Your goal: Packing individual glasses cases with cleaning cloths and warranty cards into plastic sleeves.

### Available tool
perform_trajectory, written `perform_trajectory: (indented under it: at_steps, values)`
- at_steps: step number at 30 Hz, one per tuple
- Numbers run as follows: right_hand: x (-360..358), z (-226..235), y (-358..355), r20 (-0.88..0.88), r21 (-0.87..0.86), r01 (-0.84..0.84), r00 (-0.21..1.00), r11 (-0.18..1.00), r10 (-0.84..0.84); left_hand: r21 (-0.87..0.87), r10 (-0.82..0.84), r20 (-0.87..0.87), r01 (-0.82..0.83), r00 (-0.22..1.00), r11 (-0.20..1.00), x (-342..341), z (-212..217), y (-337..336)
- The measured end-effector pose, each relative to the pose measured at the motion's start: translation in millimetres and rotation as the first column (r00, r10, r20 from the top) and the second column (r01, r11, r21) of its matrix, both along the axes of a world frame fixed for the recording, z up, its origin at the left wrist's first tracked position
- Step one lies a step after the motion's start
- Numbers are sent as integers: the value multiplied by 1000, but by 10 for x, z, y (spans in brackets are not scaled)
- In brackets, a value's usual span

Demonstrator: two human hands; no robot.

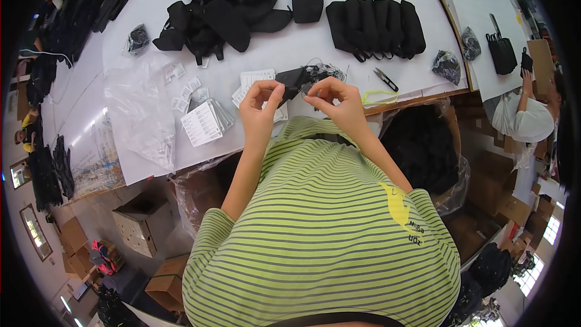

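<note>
At the table's near edge, my left hand is closed in a pinch at the edge of a flat black piece. Facing it, my right hand also pinches, with a small dark bit at its fingertips that is too small to name. A tangle of thin black strings lies just beyond my hands. White printed cards lie partly hidden behind my left hand. To their left, a fanned stack of white printed labels rests on the table.
Black pouches lie in a heap, and others stand in a row. Thread snips and a yellow-green loop are at right. A clear plastic bag spreads at left. Beyond the right divider, another person handles a black pouch.
</note>
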State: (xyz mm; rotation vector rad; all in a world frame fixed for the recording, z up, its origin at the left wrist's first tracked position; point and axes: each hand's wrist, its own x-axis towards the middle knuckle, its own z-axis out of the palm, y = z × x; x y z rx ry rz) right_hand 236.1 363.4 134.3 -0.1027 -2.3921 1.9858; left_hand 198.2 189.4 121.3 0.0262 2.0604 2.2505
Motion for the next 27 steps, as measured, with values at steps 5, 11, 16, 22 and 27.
perform_trajectory:
  at_steps: [5, 11, 16, 22, 27]
  values:
    - [1, -4, 11, 26, -6, -18, 999, 1000, 19, 213, -206, 116, 178, 972, 961, 20, 100, -36]
    - [-18, 65, 47, 145, -373, -1, 988, 928, 59, 101, -228, 108, 217, 968, 971, 34, 167, -7]
    - [-8, 45, 124, 184, -546, 3, 976, 838, 117, 49, -316, 87, 313, 945, 949, 20, 86, -76]
    - [7, 71, 63, 169, -619, 15, 979, 785, 115, 31, -394, 102, 393, 913, 919, 52, 176, -34]
    - [11, 37, 30, 217, -515, 65, 975, 855, 57, 21, -347, 74, 346, 935, 938, 66, 243, 14]
